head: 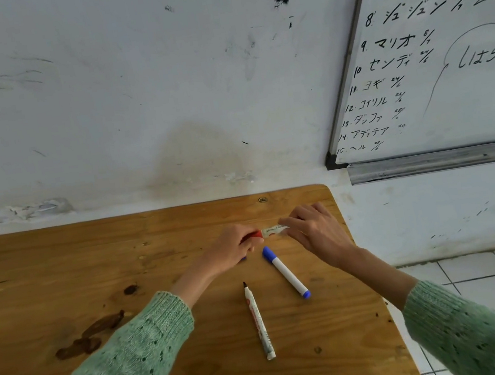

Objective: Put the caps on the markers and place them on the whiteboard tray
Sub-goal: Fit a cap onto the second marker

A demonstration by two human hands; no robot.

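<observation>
Both hands hold a red marker (270,232) level above the wooden table (59,261). My left hand (235,246) grips its red cap (255,234), which sits against the barrel's left end. My right hand (312,230) pinches the white barrel. A capped blue marker (285,271) lies on the table just below the hands. An uncapped marker with a dark tip (258,321) lies nearer to me. Something small and blue peeks out under my left hand. The metal whiteboard tray (439,160) hangs on the wall to the right, with nothing on it.
A whiteboard (443,48) covered in handwriting is mounted above the tray. Dark stains (92,336) mark the table's left part. The table's right edge drops off to a white tiled floor (491,280). A scuffed white wall stands behind the table.
</observation>
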